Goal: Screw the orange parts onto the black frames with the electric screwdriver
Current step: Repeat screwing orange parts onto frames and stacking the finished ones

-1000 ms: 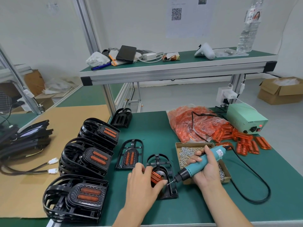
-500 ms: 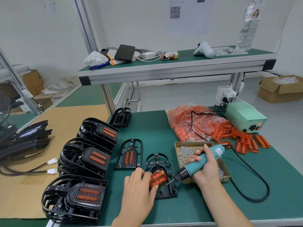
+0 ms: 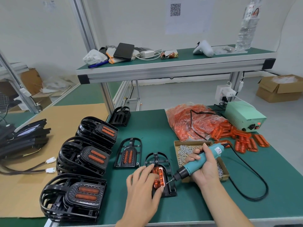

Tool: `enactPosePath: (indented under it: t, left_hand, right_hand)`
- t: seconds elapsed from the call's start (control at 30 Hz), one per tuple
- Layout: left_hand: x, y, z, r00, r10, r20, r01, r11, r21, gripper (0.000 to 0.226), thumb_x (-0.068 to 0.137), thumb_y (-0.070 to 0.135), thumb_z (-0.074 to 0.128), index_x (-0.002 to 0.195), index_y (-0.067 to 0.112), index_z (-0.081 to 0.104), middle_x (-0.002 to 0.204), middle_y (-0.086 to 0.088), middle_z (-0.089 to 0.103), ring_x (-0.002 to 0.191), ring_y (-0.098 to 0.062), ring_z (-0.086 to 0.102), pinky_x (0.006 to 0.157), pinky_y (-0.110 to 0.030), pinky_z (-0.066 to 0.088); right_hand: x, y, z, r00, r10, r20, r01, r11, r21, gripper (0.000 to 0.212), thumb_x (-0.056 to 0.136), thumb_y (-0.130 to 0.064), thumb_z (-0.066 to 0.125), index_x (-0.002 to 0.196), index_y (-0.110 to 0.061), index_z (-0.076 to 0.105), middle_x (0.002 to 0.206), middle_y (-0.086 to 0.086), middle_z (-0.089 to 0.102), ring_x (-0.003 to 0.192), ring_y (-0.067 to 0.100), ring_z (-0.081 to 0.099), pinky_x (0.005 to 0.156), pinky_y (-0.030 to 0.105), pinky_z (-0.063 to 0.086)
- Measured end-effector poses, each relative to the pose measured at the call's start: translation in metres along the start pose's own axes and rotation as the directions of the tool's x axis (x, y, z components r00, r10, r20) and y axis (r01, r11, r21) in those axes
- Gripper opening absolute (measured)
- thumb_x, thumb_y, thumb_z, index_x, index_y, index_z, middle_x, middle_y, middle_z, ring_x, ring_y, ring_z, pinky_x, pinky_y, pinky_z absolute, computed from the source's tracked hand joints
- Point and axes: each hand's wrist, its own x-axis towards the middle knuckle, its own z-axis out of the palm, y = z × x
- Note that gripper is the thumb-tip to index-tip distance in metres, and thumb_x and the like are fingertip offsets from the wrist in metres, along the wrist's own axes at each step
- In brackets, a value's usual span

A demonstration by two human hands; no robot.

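Left hand (image 3: 144,184) lies over the frame (image 3: 161,174), fingers and thumb curled round the orange part (image 3: 158,177), pressing it into the seat. Right hand (image 3: 203,167) is wrapped round the driver (image 3: 199,162), bit angled down, tip just beside the part's right edge.

Landmark is the frame, on the green mat (image 3: 180,208) at the near edge. Screw box (image 3: 180,150) just right of it, behind the driver. Bag of orange parts (image 3: 188,123) behind and right, loose ones (image 3: 246,141) further right. Done stacks (image 3: 85,154) to the left, one single frame (image 3: 128,154) just behind-left.

Handling guess: part is thin translucent moulded plastic, glossy, ribbed, rounded-rectangle. Light, stiff, likely to skate in the seat under bit torque, may crack if overdriven. Hold it by the long edges, clear of the screw hole. Frame is matte black ribbed plastic, arched top, light enough to spin, so needs downward pressure. Driver has a textured teal barrel and a stiff cable (image 3: 255,182) that will tug.
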Motion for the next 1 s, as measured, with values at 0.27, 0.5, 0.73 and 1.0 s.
enactPosePath:
  t: [0.27,0.5,0.73,1.0]
  left_hand:
    - [0.012,-0.01,-0.005,0.965,0.037,0.259,-0.049,0.998,0.037,0.047,0.098,0.058,0.045,0.142,0.043,0.04,0.163,0.028,0.019,0.153,0.0,-0.002,0.124,-0.05,-0.017]
    - [0.014,-0.016,-0.007,0.965,0.077,0.252,-0.07,0.997,-0.037,0.056,0.089,0.072,0.045,0.138,0.045,0.047,0.144,0.038,0.03,0.146,0.009,0.003,0.123,-0.048,-0.019]
    - [0.011,-0.018,-0.002,0.97,0.072,0.233,-0.059,0.996,-0.063,0.058,0.091,0.073,0.039,0.139,0.043,0.052,0.144,0.044,0.024,0.145,0.015,-0.005,0.123,-0.045,-0.019]
    - [0.015,-0.023,-0.002,0.966,0.041,0.256,-0.002,0.989,-0.151,0.047,0.093,0.06,0.051,0.137,0.043,0.057,0.139,0.047,0.029,0.139,0.019,0.0,0.125,-0.044,-0.013]
  right_hand:
    - [0.0,0.001,0.0,1.0,0.0,0.004,0.0,1.0,-0.001,0.019,0.092,-0.029,0.071,0.084,-0.022,0.056,0.074,-0.005,0.057,0.05,0.006,0.046,0.054,0.022,0.043]
    - [-0.001,0.001,0.001,1.0,-0.002,-0.002,0.002,1.0,-0.004,0.019,0.09,-0.029,0.072,0.083,-0.022,0.056,0.074,-0.005,0.056,0.051,0.006,0.045,0.055,0.022,0.042]
    - [-0.002,0.001,0.003,1.0,-0.004,0.0,0.004,1.0,-0.012,0.019,0.089,-0.029,0.072,0.085,-0.022,0.054,0.074,-0.005,0.056,0.05,0.005,0.045,0.053,0.021,0.043]
    - [-0.004,0.001,0.003,1.0,-0.003,-0.001,0.003,1.0,-0.007,0.02,0.088,-0.028,0.074,0.086,-0.022,0.055,0.074,-0.004,0.056,0.05,0.006,0.046,0.052,0.022,0.044]
